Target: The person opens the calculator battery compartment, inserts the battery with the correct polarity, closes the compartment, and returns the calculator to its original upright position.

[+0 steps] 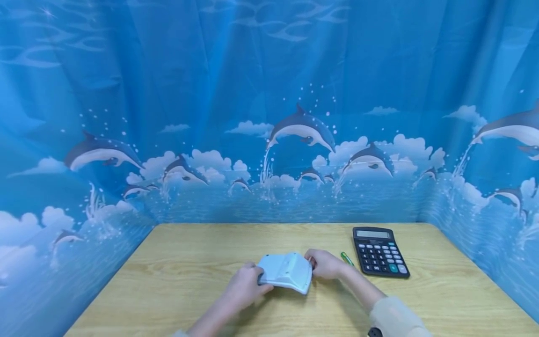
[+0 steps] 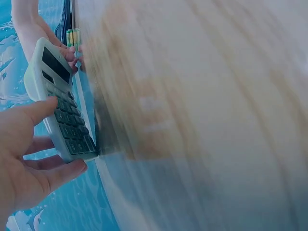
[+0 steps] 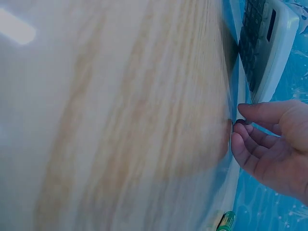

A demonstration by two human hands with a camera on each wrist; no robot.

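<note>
Sleeve (image 1: 397, 318), pale and loose on the right arm, lies nearest the camera, to the right of the white calculator (image 1: 284, 269) and on its near side. Behind the white calculator, and round to either side of it, hangs a blue curtain (image 1: 236, 70) printed with leaping dolphins, clouds and waves. Beneath it spreads a wood-grain table (image 1: 189, 245). The black calculator (image 1: 381, 252) lies face up on the table, to the right of the white calculator, a little farther back and well apart from it.

The white calculator itself is held tilted over the table, its back upward, its keys (image 2: 72, 118) and screen (image 2: 57, 65) turned down; whether its low edge touches the wood cannot be told. The left hand (image 1: 248, 283) grips its left end, thumb and fingers curled about the edges. The right hand (image 1: 324, 263) is just beside its right end, where the screen is; contact between them is unclear. Two green-gold batteries (image 2: 70, 37) lie side by side to its right, beyond the right hand. Near its right end, the right hand's bent fingers and thumb pinch a dark bit (image 3: 242, 121), too small to identify
</note>
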